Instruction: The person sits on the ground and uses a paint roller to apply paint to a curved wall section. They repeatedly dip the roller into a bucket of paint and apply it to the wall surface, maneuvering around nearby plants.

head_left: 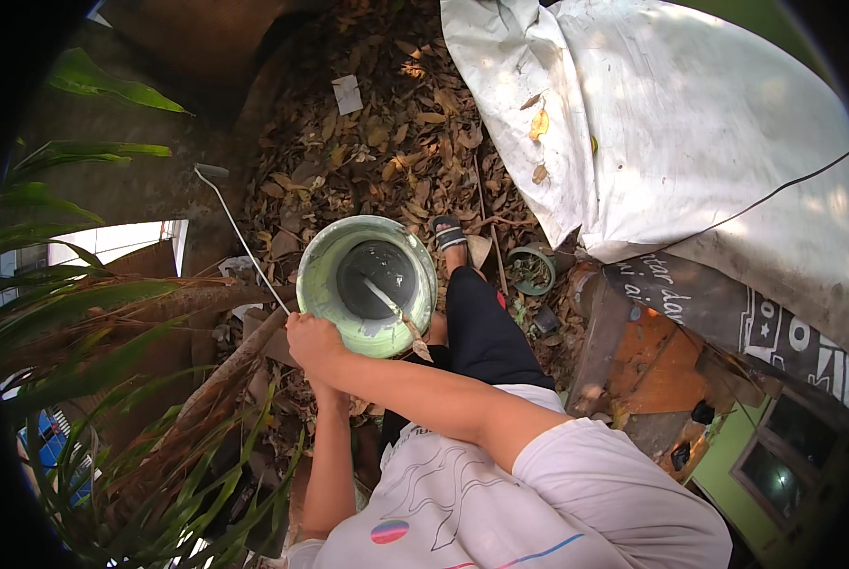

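Right hand [313, 339] gripping rim of green bucket [330, 270]; brush [393, 310] inside; left hand hidden, grip unclear.

Pale green bucket [367, 284], white tarp [690, 123], brown leaves [387, 142].

brush [393, 308] in bucket [322, 275], sheet [690, 123] right, plants [73, 313] left

This is an outdoor yard beside a building. Dry brown leaves [387, 142] cover the ground at upper centre, long green plant blades [73, 313] fill the left side, a white tarpaulin [690, 123] lies at upper right, and a green-framed window [785, 455] shows at lower right.
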`<act>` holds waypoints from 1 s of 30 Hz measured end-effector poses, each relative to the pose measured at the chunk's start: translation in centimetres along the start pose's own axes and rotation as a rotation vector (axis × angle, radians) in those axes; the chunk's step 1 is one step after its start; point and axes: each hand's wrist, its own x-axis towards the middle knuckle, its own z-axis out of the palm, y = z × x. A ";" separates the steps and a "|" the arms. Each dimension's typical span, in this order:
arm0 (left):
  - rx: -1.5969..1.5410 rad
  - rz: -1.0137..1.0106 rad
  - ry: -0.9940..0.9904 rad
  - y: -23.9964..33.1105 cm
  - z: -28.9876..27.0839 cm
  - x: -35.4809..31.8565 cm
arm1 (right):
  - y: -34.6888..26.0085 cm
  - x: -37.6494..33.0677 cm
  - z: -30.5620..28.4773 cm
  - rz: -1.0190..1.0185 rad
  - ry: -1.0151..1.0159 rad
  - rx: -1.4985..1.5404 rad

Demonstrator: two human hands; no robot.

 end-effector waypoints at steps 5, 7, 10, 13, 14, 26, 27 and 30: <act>-0.059 -0.059 0.036 1.6 1.4 -1.0 | 0.2 -0.8 0.4 0.009 -0.039 0.093; -0.063 -0.058 0.041 1.4 1.2 -1.3 | 0.3 -1.3 -0.1 0.024 -0.057 0.101; -0.039 -0.044 0.038 1.0 1.3 -1.8 | 0.4 -1.6 -0.1 0.042 -0.070 0.112; -0.014 -0.036 0.042 0.7 0.9 -2.0 | 0.4 -1.7 0.9 0.015 -0.081 0.144; -0.007 -0.032 0.045 0.6 0.6 -2.0 | 0.4 -1.7 1.0 0.007 -0.098 0.156; 0.569 0.189 0.091 0.0 1.4 -1.6 | 1.9 -1.5 1.0 0.019 -0.102 0.199; 0.482 0.138 0.100 -0.2 1.5 -1.5 | 2.2 -1.0 0.7 0.024 -0.087 0.208; 0.145 -0.028 0.160 -3.6 0.5 -1.4 | 3.3 1.0 0.6 0.012 -0.025 0.260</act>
